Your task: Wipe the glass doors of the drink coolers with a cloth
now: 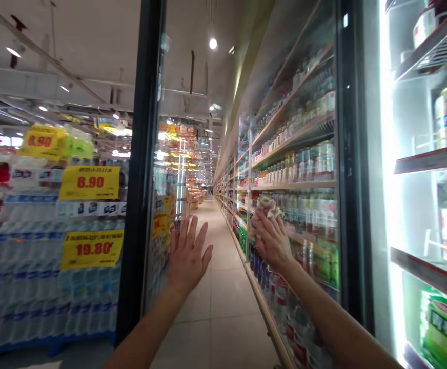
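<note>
A glass cooler door (pixel 216 287) with a black frame (pixel 137 169) stands swung open in front of me. My left hand (pixel 188 253) lies flat against its glass, fingers stretched upward and holding nothing. Higher and to the right, my right hand (pixel 272 238) presses a crumpled pale cloth (pixel 267 209) to the same pane. The cloth bunches out past the fingertips, and part of it is hidden under the palm. Through or mirrored in the glass show long rows of bottles and cans; I cannot tell which of these are reflections.
At the right, a lit cooler has wire shelves (pixel 431 156) with cans, bottles and a green package (pixel 444 325). Stacked packs of bottled water (pixel 23 277) stand at the left, with yellow price signs (pixel 89 183). A tiled floor stretches ahead.
</note>
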Demonstrator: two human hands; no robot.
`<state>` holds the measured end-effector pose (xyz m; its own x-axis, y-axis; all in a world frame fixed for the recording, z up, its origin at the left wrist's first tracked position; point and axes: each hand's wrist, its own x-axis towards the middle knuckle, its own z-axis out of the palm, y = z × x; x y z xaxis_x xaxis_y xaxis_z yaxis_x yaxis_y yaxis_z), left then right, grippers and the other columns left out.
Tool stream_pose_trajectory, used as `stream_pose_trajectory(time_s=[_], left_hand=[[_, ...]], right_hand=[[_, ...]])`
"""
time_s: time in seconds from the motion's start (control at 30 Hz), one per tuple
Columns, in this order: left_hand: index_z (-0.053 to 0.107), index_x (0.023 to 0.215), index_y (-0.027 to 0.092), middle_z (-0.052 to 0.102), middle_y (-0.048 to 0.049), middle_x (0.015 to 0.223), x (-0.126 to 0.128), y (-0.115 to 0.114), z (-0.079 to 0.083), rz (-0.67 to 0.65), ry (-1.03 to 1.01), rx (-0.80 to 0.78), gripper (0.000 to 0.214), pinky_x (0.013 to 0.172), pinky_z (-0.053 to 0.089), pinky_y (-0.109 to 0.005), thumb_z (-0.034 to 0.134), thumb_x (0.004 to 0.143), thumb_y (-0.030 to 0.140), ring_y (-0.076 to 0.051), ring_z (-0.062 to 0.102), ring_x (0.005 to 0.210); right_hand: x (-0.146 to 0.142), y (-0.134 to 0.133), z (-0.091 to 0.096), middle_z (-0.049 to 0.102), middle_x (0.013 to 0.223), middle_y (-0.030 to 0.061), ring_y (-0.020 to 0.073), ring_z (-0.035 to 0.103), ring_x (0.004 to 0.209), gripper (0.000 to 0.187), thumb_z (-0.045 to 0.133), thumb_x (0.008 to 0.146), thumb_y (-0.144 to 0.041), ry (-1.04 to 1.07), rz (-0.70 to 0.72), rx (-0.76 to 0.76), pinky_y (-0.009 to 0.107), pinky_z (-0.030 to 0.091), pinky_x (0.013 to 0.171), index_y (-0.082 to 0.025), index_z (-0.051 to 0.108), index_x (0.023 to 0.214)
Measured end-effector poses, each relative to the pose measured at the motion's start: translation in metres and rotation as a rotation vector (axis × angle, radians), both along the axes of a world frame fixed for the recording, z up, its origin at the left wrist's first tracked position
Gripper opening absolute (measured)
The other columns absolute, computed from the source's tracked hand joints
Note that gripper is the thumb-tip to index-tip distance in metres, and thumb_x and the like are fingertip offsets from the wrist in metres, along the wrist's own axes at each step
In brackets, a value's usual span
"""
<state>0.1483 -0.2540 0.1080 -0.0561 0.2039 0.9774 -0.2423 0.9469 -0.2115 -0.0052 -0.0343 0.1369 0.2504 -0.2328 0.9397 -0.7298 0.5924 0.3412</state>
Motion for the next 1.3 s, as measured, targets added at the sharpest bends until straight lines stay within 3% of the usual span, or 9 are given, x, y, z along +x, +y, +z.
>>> stream_pose_trajectory(time_s=[0.17, 0.33, 0.4, 0.53, 0.6, 0.8, 1.0, 1.2, 1.3], left_hand=[[0.045, 0.131, 0.017, 0.038, -0.0131, 0.141, 0.0, 0.0, 0.0, 0.005, 0.006, -0.008, 0.048, 0.111, 0.014, -0.047, 0.047, 0.085, 0.032, -0.026, 0.022, 0.137], [0.046, 0.13, 0.016, 0.04, -0.0138, 0.139, 0.001, 0.001, 0.0, 0.002, 0.014, -0.016, 0.048, 0.111, 0.015, -0.047, 0.047, 0.085, 0.032, -0.026, 0.022, 0.137], [0.046, 0.13, 0.016, 0.041, -0.014, 0.139, 0.002, 0.0, 0.0, 0.0, 0.021, -0.019, 0.048, 0.111, 0.015, -0.047, 0.047, 0.085, 0.032, -0.026, 0.023, 0.137], [0.045, 0.13, 0.016, 0.04, -0.0139, 0.14, 0.002, 0.0, 0.0, -0.006, 0.015, -0.012, 0.047, 0.11, 0.016, -0.047, 0.046, 0.085, 0.032, -0.026, 0.024, 0.136], [0.045, 0.13, 0.016, 0.04, -0.0138, 0.14, 0.002, 0.0, 0.0, -0.005, 0.011, -0.009, 0.047, 0.11, 0.017, -0.047, 0.045, 0.086, 0.032, -0.026, 0.025, 0.136], [0.047, 0.129, 0.015, 0.041, -0.0146, 0.139, 0.001, 0.0, 0.0, 0.002, 0.013, -0.007, 0.047, 0.11, 0.016, -0.047, 0.047, 0.085, 0.033, -0.026, 0.025, 0.136], [0.046, 0.13, 0.016, 0.039, -0.0145, 0.14, -0.001, -0.001, -0.001, -0.02, 0.006, -0.008, 0.048, 0.111, 0.014, -0.047, 0.048, 0.085, 0.032, -0.026, 0.022, 0.137], [0.038, 0.135, 0.019, 0.033, -0.0129, 0.144, -0.002, -0.003, -0.001, 0.01, 0.001, -0.016, 0.053, 0.11, 0.016, -0.049, 0.049, 0.084, 0.029, -0.026, 0.02, 0.137], [0.036, 0.137, 0.021, 0.033, -0.0121, 0.144, -0.001, -0.004, -0.001, -0.002, -0.006, -0.015, 0.055, 0.11, 0.016, -0.049, 0.05, 0.084, 0.028, -0.026, 0.021, 0.137]], right_hand=[[-0.007, 0.011, 0.009, 0.041, 0.139, 0.0147, 0.0269, 0.031, 0.133, 0.044, 0.036, 0.083, -0.018, -0.127, 0.024, -0.54, 0.053, 0.029, 0.104, -0.016, 0.05, 0.124], [0.01, -0.007, -0.003, 0.045, 0.137, 0.0092, 0.0236, 0.034, 0.131, 0.042, 0.041, 0.082, -0.02, 0.0, 0.035, -0.057, 0.047, 0.03, 0.105, -0.021, 0.051, 0.123], [0.004, -0.001, -0.004, 0.046, 0.136, 0.0086, 0.0234, 0.037, 0.129, 0.041, 0.041, 0.082, -0.021, -0.002, 0.023, -0.052, 0.048, 0.029, 0.106, -0.023, 0.052, 0.122], [-0.029, 0.033, 0.006, 0.041, 0.139, 0.0146, 0.0282, 0.032, 0.132, 0.045, 0.035, 0.081, -0.021, -0.174, 0.031, -0.628, 0.056, 0.028, 0.103, -0.016, 0.052, 0.123], [-0.035, 0.039, 0.006, 0.04, 0.139, 0.0162, 0.0289, 0.031, 0.132, 0.046, 0.035, 0.081, -0.022, -0.196, 0.054, -0.731, 0.057, 0.027, 0.104, -0.014, 0.051, 0.124], [-0.001, 0.002, -0.012, 0.043, 0.138, 0.0105, 0.0252, 0.031, 0.133, 0.043, 0.04, 0.082, -0.019, -0.05, 0.068, -0.157, 0.05, 0.031, 0.104, -0.021, 0.05, 0.124], [0.007, -0.012, 0.001, 0.039, 0.141, 0.0131, 0.0258, 0.026, 0.135, 0.044, 0.037, 0.083, -0.018, -0.093, 0.069, -0.468, 0.052, 0.029, 0.105, -0.018, 0.048, 0.126], [0.038, -0.045, -0.002, 0.049, 0.135, 0.0056, 0.0213, 0.033, 0.131, 0.04, 0.046, 0.08, -0.021, 0.11, 0.037, 0.183, 0.045, 0.026, 0.109, -0.023, 0.053, 0.12], [0.024, -0.032, 0.018, 0.047, 0.136, 0.0086, 0.0235, 0.033, 0.132, 0.039, 0.042, 0.082, -0.021, 0.029, 0.025, -0.035, 0.049, 0.026, 0.107, -0.022, 0.054, 0.119]])
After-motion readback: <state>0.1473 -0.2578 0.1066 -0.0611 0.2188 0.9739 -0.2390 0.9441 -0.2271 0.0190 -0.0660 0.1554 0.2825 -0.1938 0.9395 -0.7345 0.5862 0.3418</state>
